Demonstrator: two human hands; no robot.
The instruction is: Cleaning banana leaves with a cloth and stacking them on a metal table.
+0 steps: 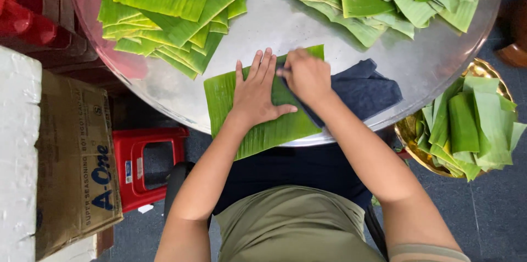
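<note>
1. A wiping step is judged to be in hand: a single banana leaf piece (258, 113) is laid flat at the near edge of the round metal table (274, 26), and a dark blue cloth (362, 89) is pressed onto it.
2. The leaf is pinned by the left hand (255, 94) — palm down, fingers straight and slightly spread, clamped on nothing.
3. The cloth is gripped by the right hand (307, 75), whose fingers are curled together around a bunched fold at the leaf's upper right part; the rest of the cloth is trailed off to the right across the table.
4. For the next move, steady downward pressure from the flat hand and a stroke along the leaf's ribs would likely be called for, so that the leaf is not torn.
5. The leaf is seen as a roughly rectangular cut — bright green, finely ribbed, with its near corner hanging past the table's rim.
6. Stacks of cut leaves (164, 15) are spread on the table's far side, and more are heaped in a golden bowl (409, 130) at the right.
</note>
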